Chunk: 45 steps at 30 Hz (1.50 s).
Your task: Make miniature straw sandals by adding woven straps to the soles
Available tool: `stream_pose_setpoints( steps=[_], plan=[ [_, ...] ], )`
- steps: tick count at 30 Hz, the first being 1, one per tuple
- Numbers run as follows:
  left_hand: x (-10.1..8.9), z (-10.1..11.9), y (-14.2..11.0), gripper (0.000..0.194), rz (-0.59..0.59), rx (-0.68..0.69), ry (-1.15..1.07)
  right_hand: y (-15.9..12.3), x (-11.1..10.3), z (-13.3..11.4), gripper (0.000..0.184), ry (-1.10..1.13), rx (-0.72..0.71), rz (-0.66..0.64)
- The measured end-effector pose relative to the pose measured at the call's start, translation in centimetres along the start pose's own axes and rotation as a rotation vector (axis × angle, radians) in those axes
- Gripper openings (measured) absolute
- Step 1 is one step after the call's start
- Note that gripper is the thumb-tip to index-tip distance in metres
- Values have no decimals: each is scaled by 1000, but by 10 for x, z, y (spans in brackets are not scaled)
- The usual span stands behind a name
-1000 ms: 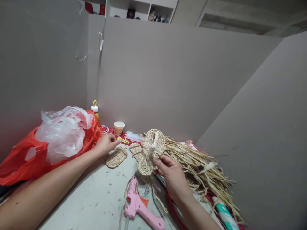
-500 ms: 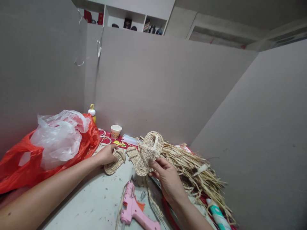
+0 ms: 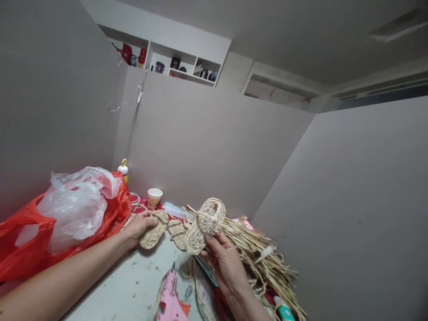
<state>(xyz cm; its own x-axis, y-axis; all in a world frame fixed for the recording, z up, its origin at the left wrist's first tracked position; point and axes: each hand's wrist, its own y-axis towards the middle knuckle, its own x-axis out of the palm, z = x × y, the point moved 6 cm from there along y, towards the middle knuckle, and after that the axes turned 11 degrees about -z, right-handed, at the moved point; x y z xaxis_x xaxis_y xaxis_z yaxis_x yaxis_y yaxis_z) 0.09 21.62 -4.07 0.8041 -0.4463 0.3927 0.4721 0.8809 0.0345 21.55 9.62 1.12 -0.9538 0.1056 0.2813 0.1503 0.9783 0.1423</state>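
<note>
My left hand [image 3: 139, 226] grips a small woven straw slipper [image 3: 154, 230] by its left side, thumb on top, just above the table at the left. My right hand [image 3: 224, 259] pinches the lower right edge of another woven straw slipper [image 3: 200, 229], which is held up and tilted, with an opening at its upper end. Between the two, a third woven straw piece [image 3: 177, 232] lies on the table, partly hidden behind the right-hand slipper. A pink glue gun [image 3: 170, 292] lies in front, its nozzle pointing away from me.
A bundle of dry straw [image 3: 264, 254] spreads along the right, with scissors [image 3: 207, 271] partly under my right hand. Red and clear plastic bags [image 3: 76, 209] fill the left. A paper cup [image 3: 154, 197], glue sticks [image 3: 173, 209] and a yellow-topped bottle [image 3: 123, 170] stand or lie near the grey partition [image 3: 194, 147].
My view has tilted upward, so the table sits lower in it. My left hand has taken hold of its slipper and raised it slightly. The right hand still holds its slipper.
</note>
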Motion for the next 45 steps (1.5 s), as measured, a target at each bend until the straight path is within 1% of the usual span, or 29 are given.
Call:
stream_pose_setpoints(
  steps=[4,8,11,14,16,18,22,24,26,29,35,39,42,45],
  plan=[
    [-2,-2,2,29,6,-13,-121,-1,4,1,31,29,15,-20],
    [0,-3,3,23,-30,-36,-192,-3,2,0,25,-45,-76,18],
    [2,-4,4,26,-61,-49,-211,-5,-2,-2,22,-110,-149,37],
    [2,-5,5,31,-76,-47,-220,-5,-5,-3,21,-135,-169,49],
    [3,-5,6,33,-84,-46,-227,-4,-7,-3,23,-110,-147,62],
    [4,-4,6,34,-96,-43,-236,-2,-6,0,26,-75,-88,49],
    [6,-1,4,39,-109,-28,-247,-1,3,12,26,-74,79,-52],
    [8,0,3,41,-119,-20,-247,-2,7,16,25,-98,116,-89],
    [10,0,2,42,-136,-15,-244,-3,7,16,24,-126,97,-82],
    [13,0,2,43,-169,-7,-237,-3,4,13,25,-168,54,-32],
    [15,-3,4,43,-179,6,-215,3,-6,26,36,-227,148,5],
    [19,-2,3,43,-176,-15,-196,7,-13,34,41,-296,172,6],
    [25,2,-1,40,-189,-32,-184,11,-19,33,43,-381,138,-3],
    [32,9,-6,34,-215,-38,-161,16,-26,25,39,-477,66,13]
  ],
)
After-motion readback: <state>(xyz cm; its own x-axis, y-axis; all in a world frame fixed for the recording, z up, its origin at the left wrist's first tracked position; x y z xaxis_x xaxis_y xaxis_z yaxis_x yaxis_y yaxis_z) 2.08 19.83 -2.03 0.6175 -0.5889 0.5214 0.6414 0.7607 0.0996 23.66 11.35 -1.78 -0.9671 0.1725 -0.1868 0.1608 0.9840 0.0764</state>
